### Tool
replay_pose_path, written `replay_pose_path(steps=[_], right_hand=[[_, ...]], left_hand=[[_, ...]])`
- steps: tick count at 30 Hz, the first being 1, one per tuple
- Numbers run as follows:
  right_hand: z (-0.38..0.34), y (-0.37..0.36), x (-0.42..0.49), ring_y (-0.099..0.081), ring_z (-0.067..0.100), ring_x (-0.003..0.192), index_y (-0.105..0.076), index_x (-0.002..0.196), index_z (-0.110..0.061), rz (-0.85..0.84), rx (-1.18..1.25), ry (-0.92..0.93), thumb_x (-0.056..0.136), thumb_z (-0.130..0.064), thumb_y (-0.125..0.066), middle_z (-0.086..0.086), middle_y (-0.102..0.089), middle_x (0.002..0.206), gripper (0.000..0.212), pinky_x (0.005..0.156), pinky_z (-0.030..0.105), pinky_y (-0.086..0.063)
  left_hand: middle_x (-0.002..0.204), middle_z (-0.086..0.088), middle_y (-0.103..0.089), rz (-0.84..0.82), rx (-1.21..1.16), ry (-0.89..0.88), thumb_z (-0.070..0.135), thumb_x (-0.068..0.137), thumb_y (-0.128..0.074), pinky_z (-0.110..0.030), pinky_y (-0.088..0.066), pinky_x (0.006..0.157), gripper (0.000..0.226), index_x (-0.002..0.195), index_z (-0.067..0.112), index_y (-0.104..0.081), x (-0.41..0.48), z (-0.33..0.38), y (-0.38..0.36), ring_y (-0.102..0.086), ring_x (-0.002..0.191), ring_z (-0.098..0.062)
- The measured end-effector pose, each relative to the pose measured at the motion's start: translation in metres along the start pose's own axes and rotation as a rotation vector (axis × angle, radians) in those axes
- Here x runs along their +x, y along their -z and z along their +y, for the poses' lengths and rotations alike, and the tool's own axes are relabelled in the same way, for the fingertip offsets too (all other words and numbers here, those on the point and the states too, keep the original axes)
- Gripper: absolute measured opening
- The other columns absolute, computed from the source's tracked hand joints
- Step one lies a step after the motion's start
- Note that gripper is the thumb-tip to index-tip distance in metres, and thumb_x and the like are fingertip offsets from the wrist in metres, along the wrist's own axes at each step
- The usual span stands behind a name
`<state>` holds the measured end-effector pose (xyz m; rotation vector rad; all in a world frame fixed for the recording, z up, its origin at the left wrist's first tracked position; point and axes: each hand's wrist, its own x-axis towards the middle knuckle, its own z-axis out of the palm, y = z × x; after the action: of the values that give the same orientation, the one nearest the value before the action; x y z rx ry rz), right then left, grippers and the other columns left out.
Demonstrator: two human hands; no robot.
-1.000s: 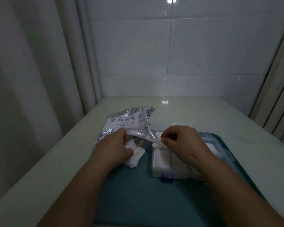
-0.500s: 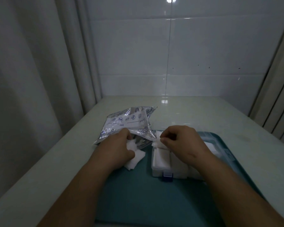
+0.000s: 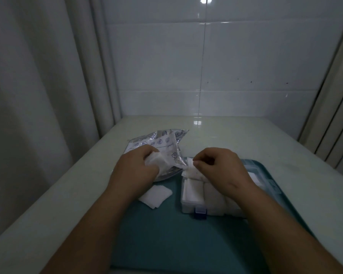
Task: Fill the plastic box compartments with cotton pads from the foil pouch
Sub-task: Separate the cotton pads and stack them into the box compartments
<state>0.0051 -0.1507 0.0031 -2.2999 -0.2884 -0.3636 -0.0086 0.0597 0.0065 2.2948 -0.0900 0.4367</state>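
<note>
The cotton pad (image 3: 191,171), light, soft and floppy by the look of it, is best taken by one edge; the right hand (image 3: 222,167) pinches its top edge between thumb and forefinger, so it droops toward the box's (image 3: 194,200) far left compartment. The left hand's (image 3: 137,169) fingers curl round a wad of pads (image 3: 159,161) at the pouch's (image 3: 156,142) mouth, which seems to face the box. Loose pads (image 3: 155,195) lie flat on the teal mat (image 3: 166,244) by its left edge, on the desk (image 3: 246,135)

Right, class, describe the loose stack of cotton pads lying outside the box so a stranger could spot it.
Find the teal tray on the pale table. Left of its clear plastic box lies a small white pad stack. Unlike the other pads, it is neither boxed nor held.
</note>
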Motion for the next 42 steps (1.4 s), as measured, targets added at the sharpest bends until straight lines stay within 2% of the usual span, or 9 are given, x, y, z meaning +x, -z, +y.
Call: replay_pose_path(steps=[3, 9, 14, 17, 19, 22, 30, 37, 42], right_hand=[[0.0, 0.0, 0.0, -0.059, -0.003, 0.081, -0.068, 0.089, -0.032, 0.002, 0.052, 0.0, 0.089, -0.027, -0.064, -0.021, -0.062, 0.082, 0.007, 0.075, 0.018, -0.047], [-0.006, 0.004, -0.002, -0.067, 0.006, 0.076, -0.062, 0.111, -0.032, -0.1, 0.397, -0.079, 0.089, -0.034, -0.063, -0.011, -0.07, 0.091, 0.022, 0.064, 0.021, -0.057], [-0.01, 0.007, -0.004, -0.066, 0.012, 0.091, -0.048, 0.13, -0.036, -0.197, 0.53, -0.151, 0.092, -0.039, -0.057, -0.01, -0.064, 0.108, 0.039, 0.074, 0.028, -0.056], [-0.011, 0.01, -0.005, -0.067, 0.013, 0.083, -0.054, 0.123, -0.033, -0.156, 0.578, -0.202, 0.094, -0.034, -0.056, -0.004, -0.068, 0.1, 0.029, 0.071, 0.029, -0.055], [-0.011, 0.013, -0.004, -0.065, 0.011, 0.072, -0.064, 0.109, -0.024, -0.105, 0.573, -0.217, 0.091, -0.023, -0.062, -0.003, -0.07, 0.087, 0.018, 0.065, 0.027, -0.053], [-0.008, 0.013, -0.003, -0.062, 0.01, 0.066, -0.07, 0.09, -0.016, -0.066, 0.561, -0.213, 0.089, -0.013, -0.064, -0.001, -0.069, 0.076, 0.007, 0.061, 0.025, -0.052], [-0.007, 0.016, 0.0, -0.06, 0.015, 0.07, -0.068, 0.093, -0.01, 0.112, 0.656, -0.212, 0.089, -0.01, -0.063, 0.006, -0.068, 0.083, 0.007, 0.063, 0.028, -0.051], [-0.012, 0.011, -0.006, -0.06, 0.008, 0.062, -0.069, 0.092, -0.015, -0.065, 0.568, -0.114, 0.09, -0.016, -0.062, -0.002, -0.068, 0.074, 0.008, 0.06, 0.022, -0.05], [-0.007, 0.002, -0.003, -0.062, 0.012, 0.073, -0.067, 0.079, -0.023, -0.009, 0.403, -0.127, 0.081, -0.021, -0.073, -0.002, -0.067, 0.082, 0.006, 0.061, 0.026, -0.048]], left_hand=[[0.082, 0.014, -0.064, 0.061, -0.181, 0.047, 0.02, 0.062, -0.06, -0.018, -0.041, 0.059, 0.031, 0.091, 0.031, -0.061, 0.001, 0.003, 0.002, -0.057, 0.074, 0.002], [0.096, -0.011, -0.063, -0.122, -0.728, 0.273, -0.016, 0.076, -0.062, -0.031, -0.052, 0.052, 0.053, 0.118, 0.015, -0.054, 0.001, 0.022, -0.002, -0.064, 0.079, -0.027], [0.107, -0.017, -0.067, -0.288, -0.675, 0.316, -0.009, 0.072, -0.071, -0.042, -0.057, 0.074, 0.058, 0.126, 0.007, -0.056, 0.018, 0.026, 0.0, -0.068, 0.094, -0.034], [0.108, -0.016, -0.07, -0.426, -0.685, 0.309, -0.011, 0.079, -0.066, -0.044, -0.057, 0.085, 0.041, 0.114, 0.009, -0.061, 0.02, 0.031, 0.0, -0.068, 0.098, -0.031], [0.102, -0.013, -0.071, -0.493, -0.764, 0.306, -0.014, 0.083, -0.058, -0.041, -0.057, 0.081, 0.035, 0.107, 0.011, -0.065, 0.017, 0.033, -0.005, -0.068, 0.094, -0.028], [0.097, -0.01, -0.069, -0.463, -0.877, 0.283, -0.016, 0.084, -0.054, -0.039, -0.059, 0.073, 0.037, 0.102, 0.014, -0.066, 0.013, 0.027, -0.018, -0.067, 0.086, -0.024], [0.087, -0.007, -0.066, -0.21, -0.978, 0.283, -0.011, 0.082, -0.063, -0.026, -0.054, 0.052, 0.037, 0.11, 0.013, -0.062, 0.013, 0.017, -0.026, -0.068, 0.067, -0.017], [0.094, -0.007, -0.075, -0.167, -0.873, 0.249, -0.002, 0.077, -0.073, -0.036, -0.058, 0.066, 0.04, 0.11, 0.018, -0.062, 0.012, 0.013, -0.029, -0.073, 0.083, -0.025], [0.091, -0.009, -0.075, -0.193, -0.883, 0.199, -0.003, 0.078, -0.073, -0.036, -0.058, 0.07, 0.04, 0.11, 0.018, -0.062, 0.009, 0.015, -0.031, -0.073, 0.085, -0.026]])
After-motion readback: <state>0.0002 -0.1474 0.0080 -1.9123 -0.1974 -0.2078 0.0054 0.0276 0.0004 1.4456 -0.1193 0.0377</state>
